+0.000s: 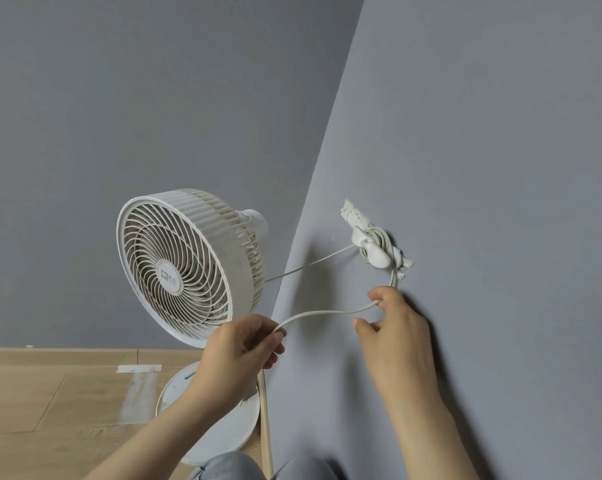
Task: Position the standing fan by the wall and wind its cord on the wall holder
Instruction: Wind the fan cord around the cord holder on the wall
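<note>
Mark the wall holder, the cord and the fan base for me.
wall holder [374, 251]: head view, on its white front clip.
cord [327, 311]: head view, on the middle of the sagging loose stretch.
fan base [237, 431]: head view, on the bare right part of the round disc.

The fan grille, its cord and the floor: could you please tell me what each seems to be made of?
Fan grille: likely moulded plastic, off-white and matte, judging by its thin, uniform spiral ribs.
Cord: probably rubber or PVC sheathing, white and smooth, since it sags in a soft curve.
Floor: wood or wood-look laminate, matte, with visible grain and plank seams.
</note>
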The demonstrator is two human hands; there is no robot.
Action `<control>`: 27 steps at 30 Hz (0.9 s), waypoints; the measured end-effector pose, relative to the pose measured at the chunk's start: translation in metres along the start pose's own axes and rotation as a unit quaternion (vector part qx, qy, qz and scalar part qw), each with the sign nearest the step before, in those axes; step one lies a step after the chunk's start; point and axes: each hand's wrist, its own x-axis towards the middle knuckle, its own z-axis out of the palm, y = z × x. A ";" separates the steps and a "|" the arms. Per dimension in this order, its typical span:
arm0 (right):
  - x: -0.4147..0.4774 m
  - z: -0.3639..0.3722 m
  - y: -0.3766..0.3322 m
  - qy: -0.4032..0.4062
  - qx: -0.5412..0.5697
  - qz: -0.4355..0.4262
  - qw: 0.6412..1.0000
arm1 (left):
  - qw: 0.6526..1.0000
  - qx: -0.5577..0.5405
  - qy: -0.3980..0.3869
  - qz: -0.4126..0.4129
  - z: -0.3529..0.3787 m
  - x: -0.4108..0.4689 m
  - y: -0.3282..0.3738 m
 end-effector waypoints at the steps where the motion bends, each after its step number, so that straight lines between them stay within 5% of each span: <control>1: 0.001 0.002 0.000 -0.005 0.002 0.001 1.000 | 1.000 0.003 -0.002 -0.002 0.000 0.000 -0.001; 15: 0.025 0.027 -0.003 -0.051 0.037 -0.034 0.997 | 0.994 -0.028 -0.086 -0.069 0.005 0.007 -0.005; 27: 0.035 0.023 -0.011 -0.079 0.070 -0.060 0.993 | 0.991 0.050 -0.059 -0.107 0.004 0.011 -0.011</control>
